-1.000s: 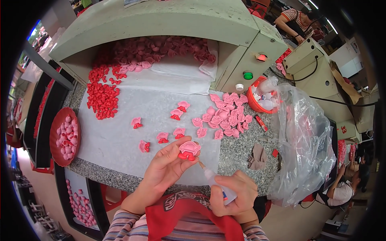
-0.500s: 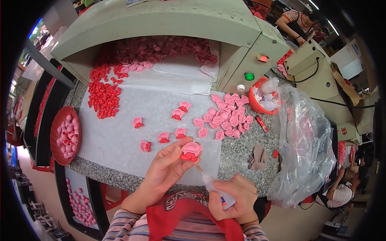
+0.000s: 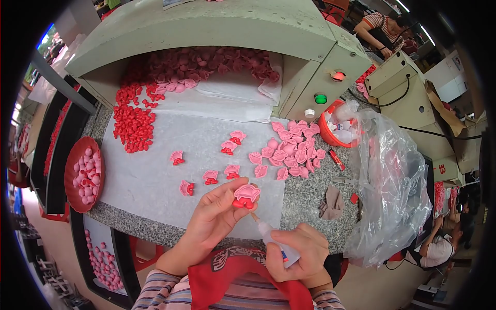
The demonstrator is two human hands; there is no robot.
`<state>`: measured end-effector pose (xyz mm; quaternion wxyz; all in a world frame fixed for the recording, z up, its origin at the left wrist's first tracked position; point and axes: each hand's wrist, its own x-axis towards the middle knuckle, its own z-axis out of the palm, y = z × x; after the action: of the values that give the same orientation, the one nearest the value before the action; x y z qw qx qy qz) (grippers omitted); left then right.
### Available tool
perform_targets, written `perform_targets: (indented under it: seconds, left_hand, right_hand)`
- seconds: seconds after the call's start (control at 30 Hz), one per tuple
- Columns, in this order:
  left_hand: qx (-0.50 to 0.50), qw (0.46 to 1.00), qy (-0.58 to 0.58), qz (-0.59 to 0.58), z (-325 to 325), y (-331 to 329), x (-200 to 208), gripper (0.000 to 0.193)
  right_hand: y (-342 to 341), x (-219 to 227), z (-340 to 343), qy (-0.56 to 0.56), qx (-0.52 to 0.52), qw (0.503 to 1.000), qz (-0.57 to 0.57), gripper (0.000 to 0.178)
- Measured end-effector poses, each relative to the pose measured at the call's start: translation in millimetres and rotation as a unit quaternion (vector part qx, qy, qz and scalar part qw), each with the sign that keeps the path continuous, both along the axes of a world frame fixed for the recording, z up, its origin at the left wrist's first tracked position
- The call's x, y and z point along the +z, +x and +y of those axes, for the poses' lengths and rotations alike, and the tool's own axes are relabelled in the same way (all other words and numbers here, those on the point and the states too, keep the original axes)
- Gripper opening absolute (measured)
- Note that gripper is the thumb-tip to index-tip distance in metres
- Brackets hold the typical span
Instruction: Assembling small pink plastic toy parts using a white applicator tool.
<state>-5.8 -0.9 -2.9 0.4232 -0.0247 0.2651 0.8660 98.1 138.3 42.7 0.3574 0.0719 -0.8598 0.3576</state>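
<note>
Between thumb and fingers, my left hand (image 3: 214, 212) grips a small pink and red moulded piece (image 3: 246, 195), its hollow pink side showing and its red part lowest. My right hand (image 3: 305, 253) is wrapped round a white squeeze bottle (image 3: 279, 245) with a narrow nozzle. The nozzle tip points up at the lower edge of the red part; whether it touches cannot be made out. Several similar joined pieces (image 3: 210, 176) lie on the white sheet (image 3: 155, 191) beyond my left hand. Loose pink shell-like pieces (image 3: 294, 150) are heaped at the right.
A pile of small red parts (image 3: 133, 129) lies at the left, near a red bowl (image 3: 85, 201) of pink balls. Behind stands a pale green metal machine (image 3: 206, 31) with pink pieces inside. To the right are an orange basket (image 3: 330, 135) and a clear plastic bag (image 3: 387, 191).
My right hand and the bottle have shifted very slightly to the left. My left hand and the piece in it have hardly moved.
</note>
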Motion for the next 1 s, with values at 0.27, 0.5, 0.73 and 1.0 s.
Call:
perform_targets:
  seconds: [0.27, 0.5, 0.73, 1.0]
  left_hand:
    - [0.003, 1.000, 0.000, -0.002, -0.8, -0.7, -0.9, 0.043]
    - [-0.025, 0.999, 0.016, 0.017, -1.4, 0.3, 1.3, 0.038]
    - [-0.036, 0.999, 0.020, 0.023, -3.0, 1.3, 1.1, 0.037]
    - [-0.039, 0.999, 0.020, 0.027, -2.5, 1.6, 1.2, 0.037]
  right_hand:
    - [0.4, 1.9, 0.6, -0.001, 0.001, 1.000, -0.001, 0.030]
    - [0.5, 6.6, -0.1, -0.004, 0.006, 1.000, 0.008, 0.029]
    - [-1.0, 5.5, -1.6, -0.006, 0.007, 1.000, 0.001, 0.031]
    - [-1.5, 4.4, -1.9, -0.008, 0.004, 1.000, 0.003, 0.031]
